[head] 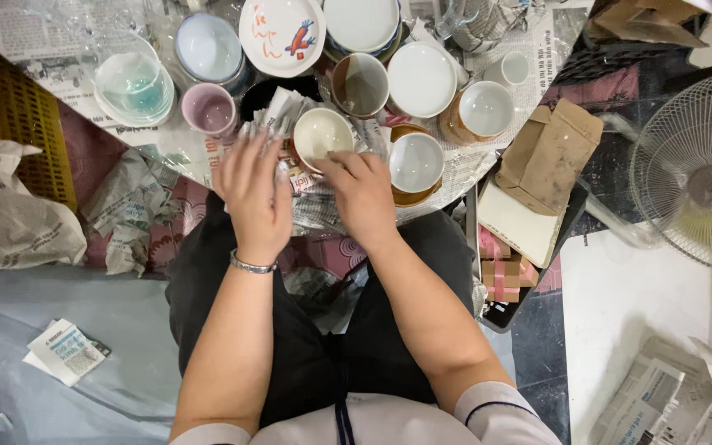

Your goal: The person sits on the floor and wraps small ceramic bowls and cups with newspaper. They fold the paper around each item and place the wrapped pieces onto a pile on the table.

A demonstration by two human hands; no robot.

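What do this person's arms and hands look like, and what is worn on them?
Both forearms are bare. The left hand has a slim silver bracelet at the wrist; the right hand wears nothing visible. Short white sleeves with a thin dark trim line end near the elbows. No gloves.

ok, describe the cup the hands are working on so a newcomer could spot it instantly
Start at the crowd of crockery on newspaper ahead of the seated person. Between the left hand and right hand sits a cream cup. Unlike neighbouring cups, it is tilted toward the camera and touched by fingers.
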